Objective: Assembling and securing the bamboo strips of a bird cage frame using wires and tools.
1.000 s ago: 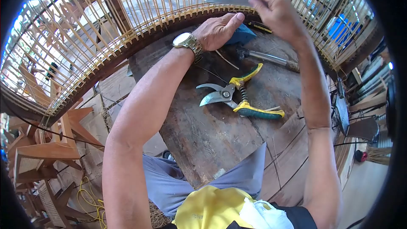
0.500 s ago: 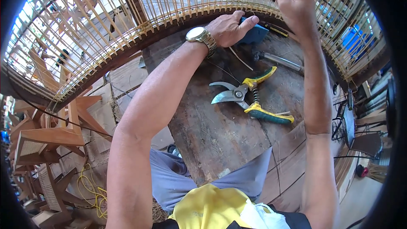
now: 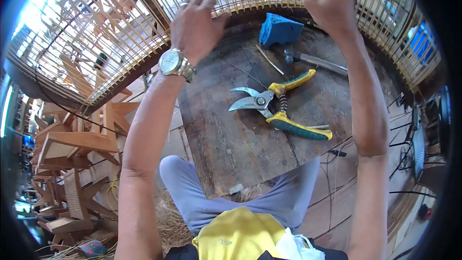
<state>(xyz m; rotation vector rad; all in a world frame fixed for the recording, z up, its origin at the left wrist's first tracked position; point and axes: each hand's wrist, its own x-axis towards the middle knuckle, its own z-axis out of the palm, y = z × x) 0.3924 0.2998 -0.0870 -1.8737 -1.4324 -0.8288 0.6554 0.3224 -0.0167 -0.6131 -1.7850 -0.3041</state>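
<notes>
My left hand [image 3: 197,31], with a metal watch on its wrist, rests at the dark inner rim of a curved frame [image 3: 156,50] strung with thin cane strands. Its thumb and fingers are apart and grip nothing I can see. High at the right, my right hand [image 3: 329,7] is closed in front of the strands; whatever its fingers hold is hidden or cut off by the upper edge. Between the hands sits a blue, rough-edged block [image 3: 281,30]. Open pruning shears [image 3: 274,106] with yellow and green handles lie nearer me on the wooden board [image 3: 231,159].
A hammer [image 3: 317,61] lies right of the shears, partly behind my right forearm. A short cane strip [image 3: 269,59] is near the block. Wooden chair frames [image 3: 77,149] crowd the left side. Cane shavings [image 3: 171,221] litter the floor by my legs.
My left hand has left the blue block and moved left along the rim. My right hand has shifted slightly; the light blue thing seen in it before no longer shows. The view has shifted.
</notes>
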